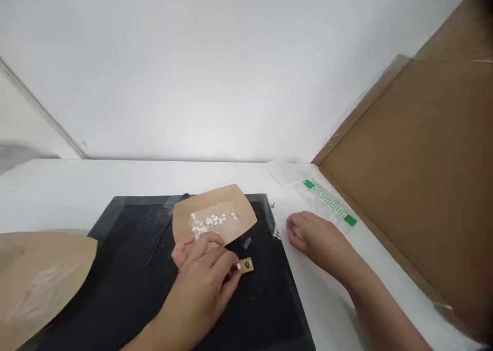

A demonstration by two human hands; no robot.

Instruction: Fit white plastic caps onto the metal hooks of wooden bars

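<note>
On the black mat [269,299], near the tray [215,197], the board [248,264] has its left end pinched in the left hand [204,279]; it looks light and stiff, best held by its edges. The right hand [319,238] curls its fingers beside white dots [276,232]; whether they hold anything, I cannot tell.

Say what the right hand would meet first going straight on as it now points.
The right hand would likely first meet the white dots at the edge of the black mat; depth is unclear.
</note>
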